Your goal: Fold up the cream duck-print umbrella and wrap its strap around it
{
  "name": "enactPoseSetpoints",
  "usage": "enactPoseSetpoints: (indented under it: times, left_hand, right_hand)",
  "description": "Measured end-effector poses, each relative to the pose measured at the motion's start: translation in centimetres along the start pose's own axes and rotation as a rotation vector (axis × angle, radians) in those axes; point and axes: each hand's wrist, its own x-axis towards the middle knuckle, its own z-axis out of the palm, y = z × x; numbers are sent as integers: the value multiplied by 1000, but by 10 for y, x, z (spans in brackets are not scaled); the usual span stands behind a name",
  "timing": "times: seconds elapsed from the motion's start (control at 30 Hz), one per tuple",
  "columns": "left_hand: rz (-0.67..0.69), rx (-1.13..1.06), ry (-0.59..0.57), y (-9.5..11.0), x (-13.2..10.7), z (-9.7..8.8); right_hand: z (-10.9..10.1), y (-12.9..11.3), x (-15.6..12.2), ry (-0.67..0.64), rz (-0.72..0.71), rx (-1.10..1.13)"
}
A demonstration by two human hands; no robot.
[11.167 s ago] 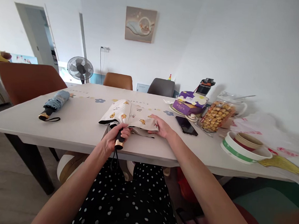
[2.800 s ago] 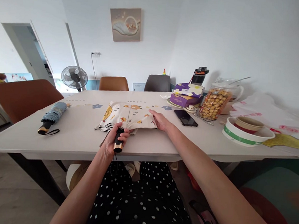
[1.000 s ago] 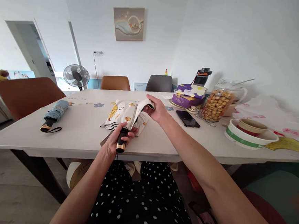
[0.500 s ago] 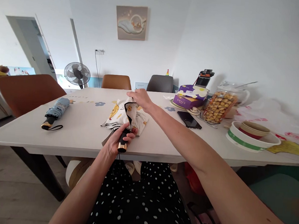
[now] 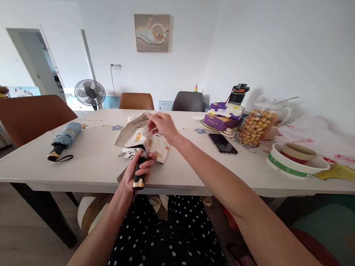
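Observation:
A white umbrella (image 5: 131,136) with yellow cartoon prints lies loosely folded over the near part of the table. My left hand (image 5: 134,171) is wrapped round its black handle, whose gold end points towards me; a thin strap hangs below. My right hand (image 5: 162,127) pinches a fold of the white canopy near its far end, and the fingertips partly hide the cloth. To the left, apart from both hands, lies a folded light-blue umbrella (image 5: 68,136) with a black and gold handle and a wrist loop.
On the right of the white table (image 5: 94,171) are a black phone (image 5: 223,143), a purple box (image 5: 219,122), a bottle (image 5: 238,94), a jar of brown snacks (image 5: 256,127), stacked bowls (image 5: 296,162) and a plastic bag (image 5: 321,138). Chairs stand at the far side and left.
A canopy fold has been drawn over to the left and spread wider. My right hand has moved slightly left and down. The left hand still grips the handle. The view has shifted slightly.

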Motion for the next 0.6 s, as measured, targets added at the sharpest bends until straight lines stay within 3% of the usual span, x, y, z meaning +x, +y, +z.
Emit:
enactPoseSetpoints:
  times: [0.13, 0.2, 0.37, 0.5, 0.6]
  left_hand:
    - [137, -39, -88, -14, -5, -4]
    - [159, -29, -96, -21, -4, -2]
    - [162, -14, -100, -27, 2, 6]
    - [162, 6, -81, -27, 7, 15]
    - [129, 37, -45, -36, 11, 25]
  right_hand:
    - [-17, 12, -33, -177, 370, 22]
    - [-20, 18, -46, -247, 482, 106]
    - [-32, 22, -66, -102, 468, 139]
    - [-34, 26, -88, -371, 553, 260]
    - [-27, 32, -99, -407, 572, 581]
